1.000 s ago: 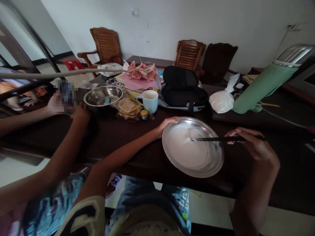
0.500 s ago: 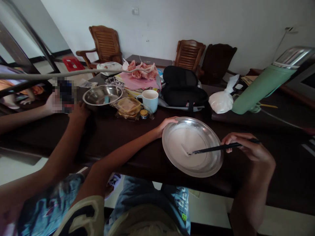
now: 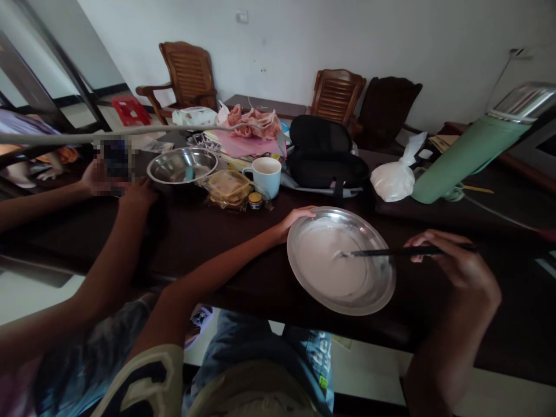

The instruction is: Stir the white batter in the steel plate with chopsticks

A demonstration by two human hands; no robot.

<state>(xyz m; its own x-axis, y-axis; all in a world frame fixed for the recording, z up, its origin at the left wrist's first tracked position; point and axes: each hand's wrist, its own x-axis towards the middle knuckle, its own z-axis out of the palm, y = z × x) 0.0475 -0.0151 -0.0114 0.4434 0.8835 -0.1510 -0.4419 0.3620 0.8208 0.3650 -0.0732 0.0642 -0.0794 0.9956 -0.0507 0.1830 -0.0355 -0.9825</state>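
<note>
In front of me a metal bowl [image 3: 384, 284] holds a pale, runny batter [image 3: 324, 260]. My left hand [image 3: 297, 220] grips its upper left rim, thumb side over the edge. Black chopsticks [image 3: 391, 252] are pinched in my right hand [image 3: 447, 255], right of the bowl. Their tips dip into the batter near the bowl's middle, whitish where they touch it. Whether the batter is flour and water I cannot tell.
Beyond the bowl stand a light blue mug [image 3: 266, 176], a small jar [image 3: 255, 200], another metal bowl [image 3: 182, 165], a black case [image 3: 328, 168], a bag of white powder [image 3: 393, 179] and a green thermos [image 3: 473, 153]. Another person's arms [image 3: 113, 243] rest at the left.
My right hand has moved to the right with the chopsticks, and their tips have shifted slightly right and up in the batter. My left hand stays on the rim.
</note>
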